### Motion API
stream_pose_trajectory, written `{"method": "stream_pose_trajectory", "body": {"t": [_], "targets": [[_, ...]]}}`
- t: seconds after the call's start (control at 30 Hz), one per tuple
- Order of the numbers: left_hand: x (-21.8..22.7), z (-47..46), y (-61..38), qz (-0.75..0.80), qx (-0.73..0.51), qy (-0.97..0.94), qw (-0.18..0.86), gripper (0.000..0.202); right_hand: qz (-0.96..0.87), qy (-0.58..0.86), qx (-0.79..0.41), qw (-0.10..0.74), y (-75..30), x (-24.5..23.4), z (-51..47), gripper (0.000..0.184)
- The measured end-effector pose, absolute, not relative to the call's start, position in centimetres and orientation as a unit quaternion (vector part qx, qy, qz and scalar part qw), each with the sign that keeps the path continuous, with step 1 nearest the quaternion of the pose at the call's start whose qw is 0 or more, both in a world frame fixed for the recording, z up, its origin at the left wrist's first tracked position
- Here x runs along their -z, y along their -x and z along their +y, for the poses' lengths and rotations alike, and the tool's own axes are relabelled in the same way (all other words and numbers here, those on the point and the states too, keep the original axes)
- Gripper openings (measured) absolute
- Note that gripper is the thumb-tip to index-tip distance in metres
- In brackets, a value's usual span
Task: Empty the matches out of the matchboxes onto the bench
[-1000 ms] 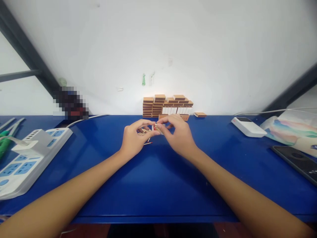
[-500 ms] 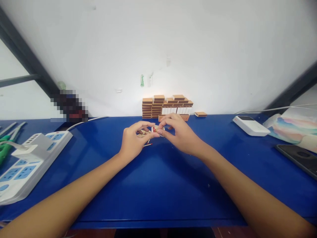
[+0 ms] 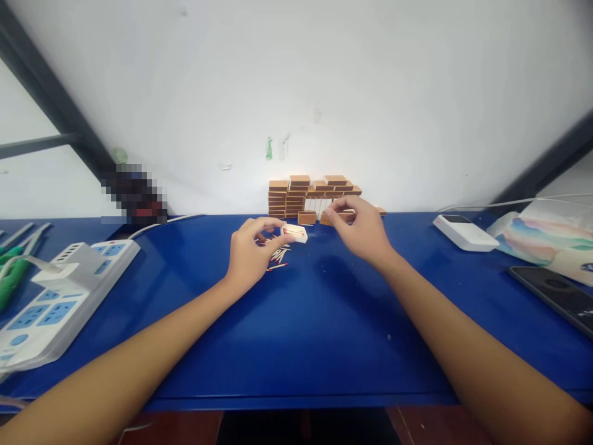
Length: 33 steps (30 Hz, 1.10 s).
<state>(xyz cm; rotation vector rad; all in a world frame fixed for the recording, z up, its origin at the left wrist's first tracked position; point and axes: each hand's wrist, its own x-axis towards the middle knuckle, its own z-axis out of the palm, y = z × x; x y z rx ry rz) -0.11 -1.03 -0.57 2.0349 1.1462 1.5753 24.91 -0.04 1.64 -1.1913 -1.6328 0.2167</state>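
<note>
My left hand (image 3: 250,250) pinches a small white matchbox tray (image 3: 296,233) between thumb and fingers. A few red-tipped matches lie inside the tray. Below and behind that hand, loose matches (image 3: 279,254) are scattered in a small pile on the table. My right hand (image 3: 364,230) is closed at the front of the matchbox stack, thumb and index finger on a brown matchbox cover (image 3: 326,216). Another brown cover (image 3: 306,217) stands to the left of it, with a gap between. The right fingers partly hide the row behind them.
Stacked matchboxes (image 3: 278,199) stand against the white wall, beside a row of white trays (image 3: 317,204). A white power strip (image 3: 69,296) lies on the left of the blue table (image 3: 278,346). At right are a white device (image 3: 466,233), a plastic packet (image 3: 542,238) and a phone (image 3: 556,293).
My right hand has left the tray and moved right and back to the brown covers, where a gap now shows. My left hand still holds the tray, now tilted with its inside visible.
</note>
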Motion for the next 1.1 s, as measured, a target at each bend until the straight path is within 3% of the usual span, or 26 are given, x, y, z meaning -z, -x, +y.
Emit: {"method": "stream_pose_trajectory", "body": {"t": [0.17,0.4,0.53,0.73,0.97,1.1], "targets": [[0.3,0.3,0.8,0.42,-0.584,-0.675,0.166,0.022,-0.711,0.518,-0.089,0.467,-24.8,-0.1,0.7,0.01],[0.2,1.6,1.6,0.42,-0.596,-0.674,0.118,0.023,-0.85,0.381,-0.181,0.316,-20.0,-0.3,-3.3,0.013],[0.4,1.8,1.8,0.423,-0.593,-0.677,0.1,0.023,-0.877,0.358,-0.196,0.252,-18.1,0.4,-4.4,0.005],[0.5,1.4,1.5,0.406,-0.58,-0.701,0.084,0.021,-0.878,0.366,-0.148,0.27,-18.1,0.7,-3.9,0.006],[0.5,0.9,1.1,0.402,-0.573,-0.712,0.064,0.024,-0.888,0.385,-0.11,0.225,-18.6,0.6,-3.7,0.015],[0.3,0.7,1.1,0.401,-0.569,-0.715,0.071,0.023,-0.862,0.401,-0.13,0.281,-20.5,0.5,-2.6,0.016]]}}
